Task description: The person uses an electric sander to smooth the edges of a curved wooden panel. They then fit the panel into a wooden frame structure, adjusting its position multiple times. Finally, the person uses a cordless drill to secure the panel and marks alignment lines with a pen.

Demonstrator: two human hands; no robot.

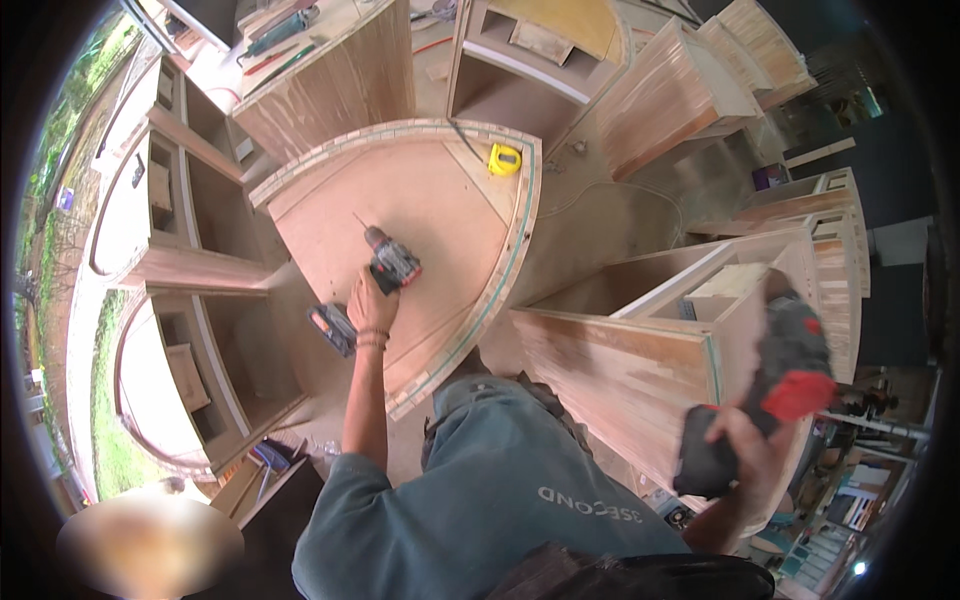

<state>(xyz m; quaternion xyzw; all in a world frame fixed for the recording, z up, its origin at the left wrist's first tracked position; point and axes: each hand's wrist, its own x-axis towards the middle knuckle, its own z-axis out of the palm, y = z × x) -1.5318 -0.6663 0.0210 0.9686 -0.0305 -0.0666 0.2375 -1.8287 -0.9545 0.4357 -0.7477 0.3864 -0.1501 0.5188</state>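
Note:
My left hand (372, 303) is closed around the handle of a grey and black cordless drill (398, 262). A thin bit sticks out of its chuck, and its battery end reaches past the hand at the lower left. This drill lies over a curved-edge wooden panel (440, 215) with a light strip along its rim. Off to the right, my right hand (745, 447) grips a second pistol-grip cordless drill (795, 345), black and red, held up in front of a wooden cabinet (625, 370). Motion blurs that drill, and its tip cannot be made out.
A yellow tape measure (505, 160) sits at the panel's far right corner. Open wooden cabinets (225, 360) line the left side. Further cabinets (660, 95) stand at the back and right. Hand tools and a power tool (280, 30) rest on a far cabinet top. A hose (640, 190) curves along the floor.

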